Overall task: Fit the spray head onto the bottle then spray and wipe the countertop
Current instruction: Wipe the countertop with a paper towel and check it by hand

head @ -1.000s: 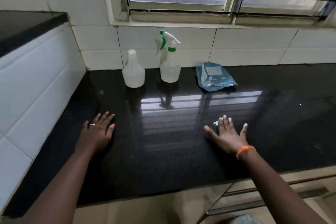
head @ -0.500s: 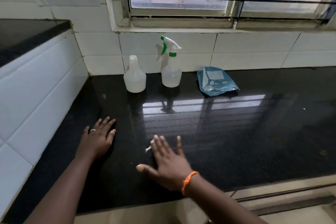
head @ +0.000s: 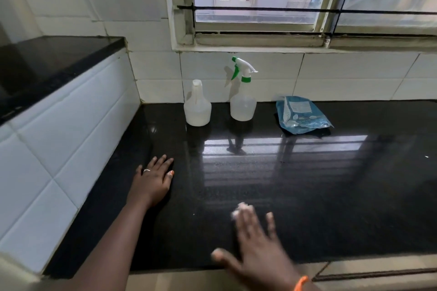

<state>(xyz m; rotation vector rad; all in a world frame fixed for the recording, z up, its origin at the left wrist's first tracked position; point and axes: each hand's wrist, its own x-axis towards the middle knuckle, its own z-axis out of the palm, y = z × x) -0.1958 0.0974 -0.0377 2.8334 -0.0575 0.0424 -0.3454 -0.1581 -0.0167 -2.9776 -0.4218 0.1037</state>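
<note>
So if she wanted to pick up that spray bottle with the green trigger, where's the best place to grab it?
Probably round the narrow neck of the spray bottle, just under the green collar, coming from the front. It stands upright against the tiled wall, so the back is blocked, and the trigger points left.

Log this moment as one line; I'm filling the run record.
phase: wiping | right hand: flat on countertop over white wipe | left hand: flat on countertop | spray bottle: head fitted, by wall
</note>
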